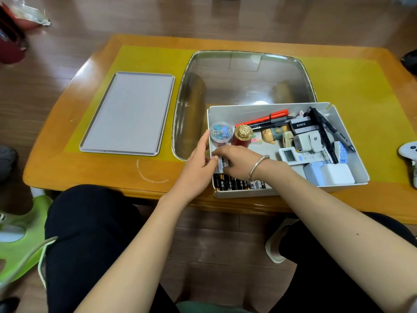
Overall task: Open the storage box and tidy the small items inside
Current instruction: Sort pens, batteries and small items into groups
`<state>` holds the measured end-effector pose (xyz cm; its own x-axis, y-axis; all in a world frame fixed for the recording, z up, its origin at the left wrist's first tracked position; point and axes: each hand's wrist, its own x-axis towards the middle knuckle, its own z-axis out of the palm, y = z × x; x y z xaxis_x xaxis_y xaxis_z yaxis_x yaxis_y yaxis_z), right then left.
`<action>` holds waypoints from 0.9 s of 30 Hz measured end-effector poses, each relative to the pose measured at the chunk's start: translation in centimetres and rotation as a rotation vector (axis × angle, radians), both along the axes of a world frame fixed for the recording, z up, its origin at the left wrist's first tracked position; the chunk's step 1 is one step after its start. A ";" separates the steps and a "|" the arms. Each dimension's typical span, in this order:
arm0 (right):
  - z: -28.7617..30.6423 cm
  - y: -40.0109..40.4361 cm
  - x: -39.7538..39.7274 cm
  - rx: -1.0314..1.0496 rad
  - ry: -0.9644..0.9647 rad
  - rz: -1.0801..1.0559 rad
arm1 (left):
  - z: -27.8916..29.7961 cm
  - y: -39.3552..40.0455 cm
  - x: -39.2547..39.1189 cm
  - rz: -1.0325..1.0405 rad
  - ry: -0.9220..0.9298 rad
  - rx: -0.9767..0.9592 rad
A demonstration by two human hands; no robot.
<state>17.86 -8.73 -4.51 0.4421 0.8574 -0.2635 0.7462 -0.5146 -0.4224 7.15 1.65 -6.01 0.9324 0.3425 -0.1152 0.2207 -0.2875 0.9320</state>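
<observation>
The white storage box point(266, 109) stands open at the table's near right edge, and its grey lid point(128, 114) lies flat to the left. My left hand point(198, 161) and my right hand point(237, 162) meet at the box's near-left corner, both pinching a white-labelled battery point(222, 164). Below them a row of black and gold batteries point(230, 182) lies along the front wall. Also inside are a round clear jar point(220, 132), a red bottle with a gold cap point(242, 135), pens point(268, 117), a small figurine point(272, 134), a remote point(300, 155) and white chargers point(329, 173).
A large shiny metal tray point(246, 73) lies behind the box, which overlaps its near corner. A yellow mat point(144, 57) covers the orange table point(67, 172). A white game controller point(409, 152) sits at the right edge. My knees are below the table's front.
</observation>
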 end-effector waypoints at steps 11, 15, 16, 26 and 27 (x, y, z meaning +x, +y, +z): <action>3.1 -6.2 8.4 0.061 -0.536 -0.388 | 1.0 -0.9 4.5 0.121 0.006 0.429; 2.5 -5.1 9.2 -0.043 -0.673 -0.261 | 1.2 -0.9 6.0 0.105 0.103 0.641; 2.3 -4.9 9.3 -0.065 -0.702 -0.241 | 1.1 -0.9 6.1 0.102 0.114 0.669; 1.3 -3.9 9.4 -0.104 -0.910 -0.115 | 0.8 -1.0 6.4 0.176 0.123 0.589; 1.2 -3.8 9.5 -0.113 -0.901 -0.097 | 0.8 -1.0 6.3 0.182 0.126 0.571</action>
<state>27.33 -12.50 -3.33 0.5899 0.7958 0.1366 0.7204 -0.5951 0.3562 13.49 0.64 -5.23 0.8442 0.5352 0.0285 0.4116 -0.6815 0.6051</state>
